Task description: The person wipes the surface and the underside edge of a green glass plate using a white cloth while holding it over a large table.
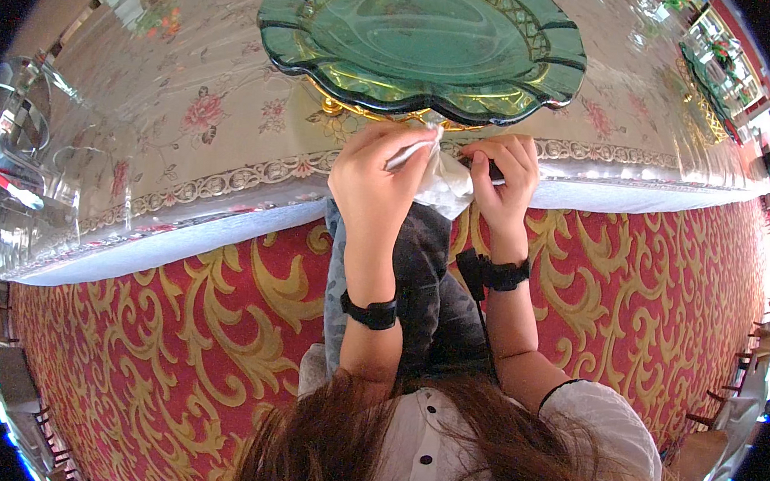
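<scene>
The left hand point(380, 163) pinches a crumpled white cloth or film point(447, 180) at the near edge of the surface point(229, 151); the right hand point(511, 174) curls beside it — its grip unclear. Handling looks unfinished — the piece bunched, the green plate point(419, 35) just beyond.

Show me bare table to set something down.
Bare tablecloth lies left of the green plate, inside the lace border, and right toward the second plate. Crowded: the plate's near edge, with the left hand, right hand and crumpled white material.
</scene>
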A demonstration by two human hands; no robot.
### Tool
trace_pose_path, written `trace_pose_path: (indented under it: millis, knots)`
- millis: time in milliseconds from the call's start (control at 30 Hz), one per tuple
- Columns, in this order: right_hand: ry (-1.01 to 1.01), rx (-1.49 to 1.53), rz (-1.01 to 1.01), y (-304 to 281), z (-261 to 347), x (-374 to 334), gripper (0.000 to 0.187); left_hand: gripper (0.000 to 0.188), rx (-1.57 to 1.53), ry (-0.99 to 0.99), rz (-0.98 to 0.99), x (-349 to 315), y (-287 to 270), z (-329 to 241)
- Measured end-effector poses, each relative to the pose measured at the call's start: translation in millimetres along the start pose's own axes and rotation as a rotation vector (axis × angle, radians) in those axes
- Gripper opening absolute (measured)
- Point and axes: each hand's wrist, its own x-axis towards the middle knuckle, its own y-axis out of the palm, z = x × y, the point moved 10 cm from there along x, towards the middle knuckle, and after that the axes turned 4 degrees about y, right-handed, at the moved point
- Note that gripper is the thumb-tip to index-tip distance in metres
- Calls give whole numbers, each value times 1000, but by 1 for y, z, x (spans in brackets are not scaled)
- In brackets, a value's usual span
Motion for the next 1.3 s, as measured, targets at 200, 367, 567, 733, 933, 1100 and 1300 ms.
trace_pose_path:
  millis: [200, 367, 567, 733, 933, 1100, 1300]
  knots:
    - [32, 11, 15, 1, -1, 0, 11, 15, 39, 78, 88, 1, 5, -6]
    - [135, -46, 150, 9, -6, 0, 12, 15, -232, 65, 89, 1, -5, -8]
    - [36, 161, 309, 24, 9, -4, 30, 11, -275, -95, 196, -5, 0, 12]
    - [45, 268, 261, 32, 15, -10, 41, 28, 488, 226, 263, -37, -4, -18]
    - [154, 605, 392, 25, 21, -9, 20, 16, 158, 187, 212, -20, -1, -10]
    - [232, 894, 388, 34, 17, -9, 25, 12, -93, -78, 196, -3, 1, 7]
    - [491, 793, 202, 23, -14, -20, 22, 11, -76, 39, 258, 2, 4, -7]
